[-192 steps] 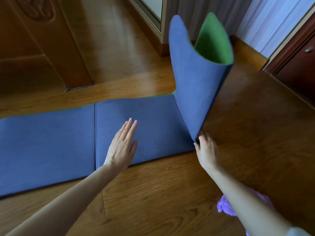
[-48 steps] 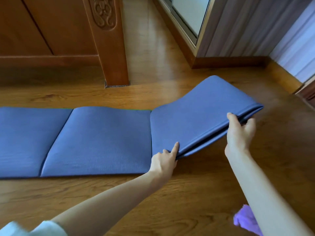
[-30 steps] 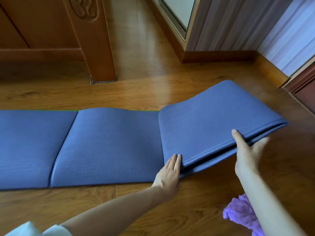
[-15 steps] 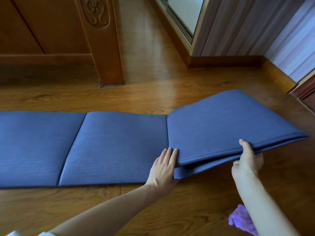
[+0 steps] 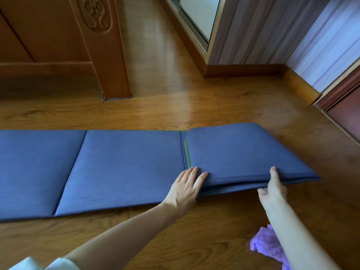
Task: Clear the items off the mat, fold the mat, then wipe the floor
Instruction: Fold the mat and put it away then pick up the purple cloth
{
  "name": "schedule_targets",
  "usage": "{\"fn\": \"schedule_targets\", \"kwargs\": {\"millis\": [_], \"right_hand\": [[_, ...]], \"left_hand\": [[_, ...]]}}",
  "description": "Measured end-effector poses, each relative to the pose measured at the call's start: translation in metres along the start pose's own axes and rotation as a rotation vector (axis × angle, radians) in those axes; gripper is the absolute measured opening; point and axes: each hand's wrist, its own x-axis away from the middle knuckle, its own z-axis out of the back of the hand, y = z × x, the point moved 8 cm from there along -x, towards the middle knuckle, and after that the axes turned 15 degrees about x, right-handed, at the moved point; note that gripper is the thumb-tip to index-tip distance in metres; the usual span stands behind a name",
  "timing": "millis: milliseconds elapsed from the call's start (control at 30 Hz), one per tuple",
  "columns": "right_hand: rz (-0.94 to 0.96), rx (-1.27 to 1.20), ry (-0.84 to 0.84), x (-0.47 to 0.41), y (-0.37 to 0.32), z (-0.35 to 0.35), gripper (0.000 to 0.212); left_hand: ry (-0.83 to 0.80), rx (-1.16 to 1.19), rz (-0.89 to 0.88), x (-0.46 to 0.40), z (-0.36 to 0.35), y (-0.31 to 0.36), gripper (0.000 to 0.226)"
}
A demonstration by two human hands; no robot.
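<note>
A blue mat (image 5: 120, 164) with a green underside lies along the wooden floor (image 5: 175, 110). Its right end is folded into a flat stack (image 5: 239, 152) of layers. My left hand (image 5: 185, 189) rests with straight fingers on the stack's near left corner, by the green fold line. At the stack's near edge my right hand (image 5: 272, 190) pinches the layers, thumb on top and fingers curled below. No items lie on the mat. A purple cloth (image 5: 266, 244) lies on the floor at the bottom right, partly behind my right forearm.
A carved wooden post (image 5: 109, 55) of a piece of furniture stands behind the mat. A sliding door frame (image 5: 194, 26) and a skirting board (image 5: 243, 70) run at the back right. A dark cabinet (image 5: 344, 112) stands at the far right.
The folded stack has come down from a raised tilt to lie nearly flat. My left hand has slid onto its near left corner. My right hand has stayed on the near edge.
</note>
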Motion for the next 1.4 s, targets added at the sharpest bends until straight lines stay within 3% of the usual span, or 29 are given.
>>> {"fn": "schedule_targets", "kwargs": {"millis": [67, 133, 167, 233, 300, 333, 400, 500, 600, 700, 800, 900, 1033, 1233, 1400], "right_hand": [[-0.018, 0.109, 0.026, -0.008, 0.011, 0.011, 0.062], [0.038, 0.397, 0.198, -0.007, 0.016, 0.031, 0.063], [0.132, 0.579, 0.291, -0.002, 0.012, 0.038, 0.065], [0.571, 0.833, 0.337, 0.019, 0.0, 0.029, 0.07], [1.12, 1.125, 0.113, 0.051, 0.006, -0.009, 0.074], [1.283, 1.32, -0.075, 0.065, 0.021, -0.033, 0.078], [1.377, 1.665, -0.338, 0.079, 0.054, -0.064, 0.089], [1.514, 1.82, -0.209, 0.091, 0.056, -0.091, 0.103], [1.546, 1.741, -0.148, 0.086, 0.044, -0.108, 0.102], [1.596, 1.589, -0.132, 0.089, 0.034, -0.111, 0.086], [1.582, 1.394, -0.165, 0.098, 0.025, -0.108, 0.073], [1.538, 1.136, -0.134, 0.11, 0.005, -0.112, 0.062], [1.41, 0.849, -0.071, 0.13, -0.023, -0.118, 0.049], [1.129, 0.58, -0.047, 0.153, -0.057, -0.121, 0.04], [1.038, 0.371, -0.097, 0.182, -0.084, -0.119, 0.028]], "left_hand": [[-0.04, -0.032, -0.035, -0.001, -0.008, -0.004, 0.097], [-0.09, -0.087, -0.052, 0.002, -0.018, -0.008, 0.088], [-0.106, -0.091, -0.068, 0.003, -0.023, -0.01, 0.082], [-0.115, -0.061, -0.075, 0.003, -0.023, -0.009, 0.076], [-0.064, -0.051, -0.077, 0.001, -0.017, -0.009, 0.078], [-0.036, -0.044, -0.078, 0.0, -0.012, -0.009, 0.082], [0.01, -0.023, -0.096, -0.001, -0.006, -0.01, 0.089], [0.086, 0.017, -0.119, -0.002, 0.009, -0.006, 0.088], [0.187, 0.117, -0.058, 0.0, 0.023, -0.008, 0.085], [0.225, 0.377, 0.005, 0.002, 0.036, -0.019, 0.078], [0.261, 0.565, 0.147, 0.011, 0.051, -0.038, 0.089], [0.293, 0.461, 0.233, 0.022, 0.068, -0.056, 0.095], [0.366, 0.318, 0.332, 0.024, 0.095, -0.067, 0.078], [0.491, 0.5, 0.279, 0.01, 0.146, -0.049, 0.076], [0.541, 0.603, 0.173, 0.011, 0.176, -0.028, 0.081]]}}
